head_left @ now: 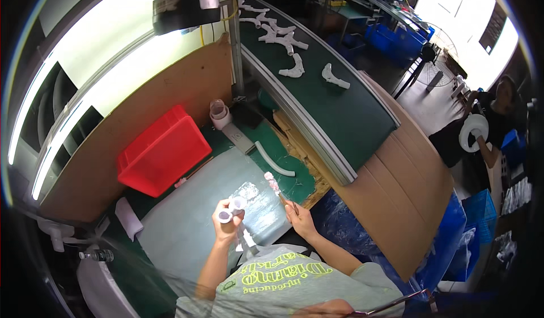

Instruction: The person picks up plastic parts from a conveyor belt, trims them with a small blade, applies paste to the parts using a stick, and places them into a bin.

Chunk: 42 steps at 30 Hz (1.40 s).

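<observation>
My left hand is closed around a white plastic pipe fitting with two round open ends facing up. White branches of it show below the fingers. My right hand is closed on the handle of a slim brush-like tool, its far end coated in pinkish-white paste. That tip points away from me, to the right of the fitting and apart from it. Under both hands lies a pale grey sheet with whitish smears.
A red bin stands at the left against a brown board. Behind the sheet are a clear jar, a grey box and a curved white tube. A green conveyor carries several white fittings. Cardboard and a co-worker are right.
</observation>
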### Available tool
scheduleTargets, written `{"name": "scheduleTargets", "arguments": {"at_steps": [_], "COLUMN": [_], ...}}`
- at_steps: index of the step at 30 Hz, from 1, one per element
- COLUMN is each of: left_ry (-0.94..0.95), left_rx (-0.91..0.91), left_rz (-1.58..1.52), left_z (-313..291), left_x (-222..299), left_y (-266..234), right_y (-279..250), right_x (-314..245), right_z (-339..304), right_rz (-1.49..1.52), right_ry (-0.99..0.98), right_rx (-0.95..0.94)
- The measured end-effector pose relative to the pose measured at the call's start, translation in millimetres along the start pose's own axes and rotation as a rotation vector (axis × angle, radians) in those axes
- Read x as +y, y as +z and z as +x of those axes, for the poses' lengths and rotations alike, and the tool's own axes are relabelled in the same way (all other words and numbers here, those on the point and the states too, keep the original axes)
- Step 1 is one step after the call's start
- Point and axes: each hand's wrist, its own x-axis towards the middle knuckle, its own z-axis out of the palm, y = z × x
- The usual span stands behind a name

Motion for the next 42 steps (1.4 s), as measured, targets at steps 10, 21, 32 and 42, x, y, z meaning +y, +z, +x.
{"name": "scheduleTargets", "arguments": {"at_steps": [10, 21, 32, 42], "left_ry": [-0.116, -0.133, -0.142, -0.161], "left_rx": [0.363, 0.785, 0.937, 0.825], "left_rz": [-0.026, 0.035, 0.047, 0.076], "left_z": [-42, -71, -64, -54], "left_x": [-18, -15, -21, -10], "left_y": [-43, -43, -49, -60], "right_y": [-22, 140, 182, 130], "right_x": [-50, -100, -34, -97], "right_z": [176, 429, 478, 425], "right_rz": [-0.902, -1.738, -1.748, -1.727], "right_ry": [-0.694, -1.042, -0.920, -0.724], "right_rx": [0.032, -0.204, -0.291, -0.431]}}
